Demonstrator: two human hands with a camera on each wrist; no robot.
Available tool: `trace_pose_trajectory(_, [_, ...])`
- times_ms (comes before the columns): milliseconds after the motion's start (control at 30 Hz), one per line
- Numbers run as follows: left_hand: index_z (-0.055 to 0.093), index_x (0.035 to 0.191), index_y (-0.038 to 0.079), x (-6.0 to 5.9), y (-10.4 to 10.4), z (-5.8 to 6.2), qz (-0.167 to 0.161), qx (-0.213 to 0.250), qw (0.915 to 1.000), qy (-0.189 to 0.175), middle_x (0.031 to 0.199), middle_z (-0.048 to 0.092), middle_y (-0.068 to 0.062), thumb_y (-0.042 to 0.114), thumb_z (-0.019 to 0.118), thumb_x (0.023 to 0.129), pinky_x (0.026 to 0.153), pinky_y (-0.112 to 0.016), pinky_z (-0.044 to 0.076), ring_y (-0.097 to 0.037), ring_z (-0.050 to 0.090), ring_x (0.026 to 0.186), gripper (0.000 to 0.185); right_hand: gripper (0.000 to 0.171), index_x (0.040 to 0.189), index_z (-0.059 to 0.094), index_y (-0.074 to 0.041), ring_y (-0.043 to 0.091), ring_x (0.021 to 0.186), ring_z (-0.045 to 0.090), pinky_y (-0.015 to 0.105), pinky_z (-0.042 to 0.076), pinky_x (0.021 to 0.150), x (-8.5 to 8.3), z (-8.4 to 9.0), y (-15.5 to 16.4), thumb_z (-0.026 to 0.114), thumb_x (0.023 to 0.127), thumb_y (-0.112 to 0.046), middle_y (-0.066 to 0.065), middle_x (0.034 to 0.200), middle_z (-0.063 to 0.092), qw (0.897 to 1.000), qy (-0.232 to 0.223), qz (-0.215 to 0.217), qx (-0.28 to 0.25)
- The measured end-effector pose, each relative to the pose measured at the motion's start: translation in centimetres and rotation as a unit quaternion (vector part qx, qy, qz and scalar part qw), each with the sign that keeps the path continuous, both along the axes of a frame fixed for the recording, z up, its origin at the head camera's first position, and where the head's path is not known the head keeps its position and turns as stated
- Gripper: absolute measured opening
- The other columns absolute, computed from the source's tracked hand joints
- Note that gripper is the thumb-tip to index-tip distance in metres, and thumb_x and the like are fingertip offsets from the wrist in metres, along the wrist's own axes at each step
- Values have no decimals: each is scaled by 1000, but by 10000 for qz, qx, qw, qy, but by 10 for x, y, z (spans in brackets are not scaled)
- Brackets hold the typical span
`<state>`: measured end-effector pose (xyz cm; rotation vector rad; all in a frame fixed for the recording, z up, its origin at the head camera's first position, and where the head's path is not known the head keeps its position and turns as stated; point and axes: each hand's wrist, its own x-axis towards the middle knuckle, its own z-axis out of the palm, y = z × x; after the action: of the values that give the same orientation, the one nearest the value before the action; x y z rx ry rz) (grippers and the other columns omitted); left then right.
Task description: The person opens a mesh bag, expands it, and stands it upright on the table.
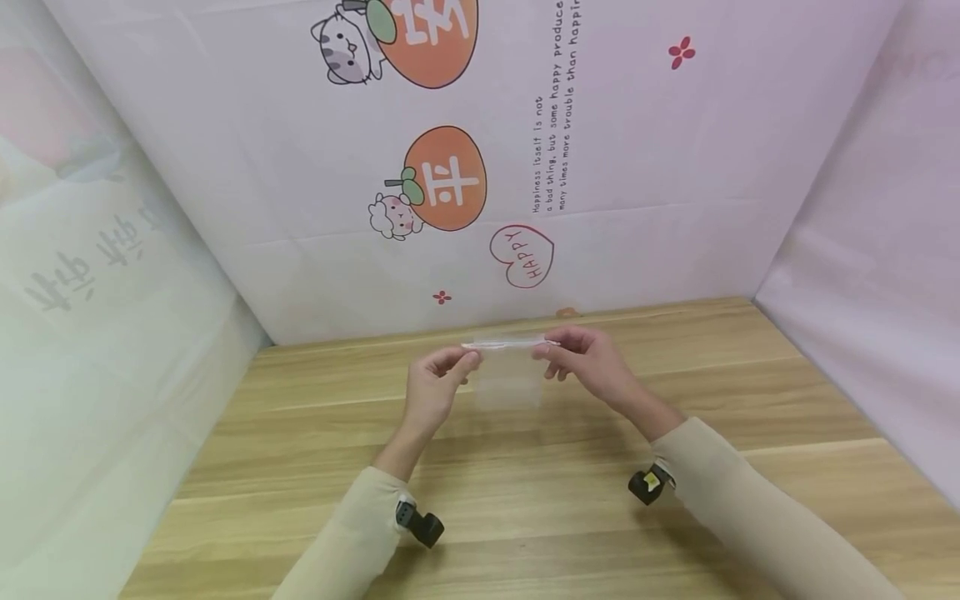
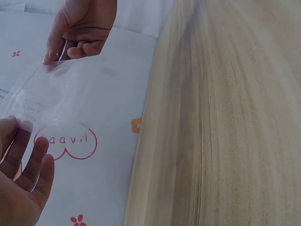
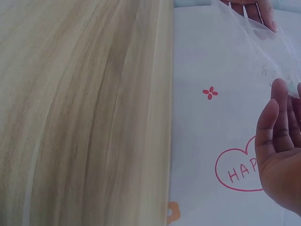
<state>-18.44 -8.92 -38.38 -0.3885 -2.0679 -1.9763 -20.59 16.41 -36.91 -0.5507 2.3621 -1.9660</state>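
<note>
A small clear plastic zip bag (image 1: 508,379) hangs between both hands above the wooden table, its white-edged top strip running level in the head view. My left hand (image 1: 435,387) pinches the top left corner between thumb and index finger. At the top right corner, my right hand (image 1: 588,360) pinches the bag the same way. The left wrist view shows the see-through bag (image 2: 51,94) stretched between the two hands, with the printed backdrop visible through it. In the right wrist view the bag (image 3: 268,52) reaches the top and right edges; no contents can be made out.
The wooden table (image 1: 517,500) extends under both arms. Behind it stands a white printed cloth backdrop (image 1: 622,167) with orange cartoon fruit, a red heart and lettering. White cloth sides (image 1: 97,350) close in the left and right. Small black cameras (image 1: 422,525) sit on both sleeves.
</note>
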Motion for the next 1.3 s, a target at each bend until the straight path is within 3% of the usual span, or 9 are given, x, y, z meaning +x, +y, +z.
trace_pose_trajectory(100, [76, 98, -5, 0, 1, -1, 21, 42, 10000, -18, 93, 75, -16, 12, 75, 92, 67, -24, 54, -33, 67, 82, 18, 21, 105, 72, 0, 18, 69, 68, 28, 56, 62, 0, -1, -1, 73, 94, -18, 9, 93, 73, 10000, -7, -53, -5])
trace_pose_trajectory(367, [74, 101, -9, -1, 1, -3, 8, 202, 9998, -29, 94, 72, -27, 10, 74, 92, 65, -22, 54, -10, 67, 75, 21, 19, 103, 73, 0, 20, 65, 68, 28, 56, 61, 1, -2, -8, 73, 94, -16, 5, 89, 73, 9999, 141, -55, 56])
trace_pose_trajectory(533, [70, 109, -10, -3, -6, -8, -91, -122, 9999, -26, 103, 73, -22, 3, 63, 98, 70, -34, 58, -21, 70, 86, 19, 22, 104, 72, 1, 20, 67, 69, 30, 58, 64, 1, -2, -9, 73, 95, -19, 6, 90, 73, 9999, 71, -121, -70])
trace_pose_trajectory(700, [65, 124, -6, -2, -12, -23, -712, -857, 9919, -616, 117, 68, -21, -8, 59, 92, 85, -43, 57, -34, 66, 103, 32, 28, 109, 68, 6, 17, 67, 69, 31, 59, 68, 1, -2, -8, 71, 96, -18, 5, 93, 73, 9972, -143, -292, -679])
trace_pose_trajectory(867, [66, 123, -3, 2, -4, -32, -1314, -1018, 9803, -1070, 113, 69, -19, 7, 72, 93, 90, -45, 55, -33, 66, 104, 33, 30, 111, 63, 11, 16, 65, 68, 29, 58, 68, 3, 1, -9, 70, 96, -14, 3, 91, 72, 9906, -302, -251, -1308])
trace_pose_trajectory(967, [71, 115, -1, 4, 6, -32, -1068, -755, 9865, -984, 101, 73, -12, 14, 72, 94, 82, -42, 56, -32, 67, 94, 26, 27, 110, 63, 11, 15, 64, 68, 28, 58, 67, 4, 4, -11, 70, 96, -12, 3, 90, 72, 9893, -339, -226, -1402])
trace_pose_trajectory(1100, [74, 102, -4, 5, 18, -28, -210, -412, 9951, -876, 85, 75, -11, 12, 72, 94, 69, -33, 56, -21, 68, 74, 18, 18, 105, 66, 5, 15, 64, 67, 28, 58, 66, 7, 6, -13, 69, 97, -10, 2, 89, 71, 9882, -425, -250, -1447])
trace_pose_trajectory(1200, [74, 95, -7, 5, 24, -26, 387, -141, 9963, -752, 79, 73, -15, 10, 74, 91, 63, -27, 55, -14, 66, 65, 17, 12, 102, 67, 1, 15, 63, 67, 28, 58, 66, 8, 7, -14, 69, 97, -10, 2, 89, 70, 9878, -481, -287, -1453])
trace_pose_trajectory(1300, [75, 92, -4, 3, 27, -28, 751, 91, 9957, -529, 74, 72, -14, 17, 78, 90, 58, -23, 54, -21, 67, 64, 21, 21, 109, 65, 4, 15, 64, 66, 28, 58, 65, 10, 6, -16, 69, 96, -12, 6, 92, 70, 9878, -582, -400, -1390])
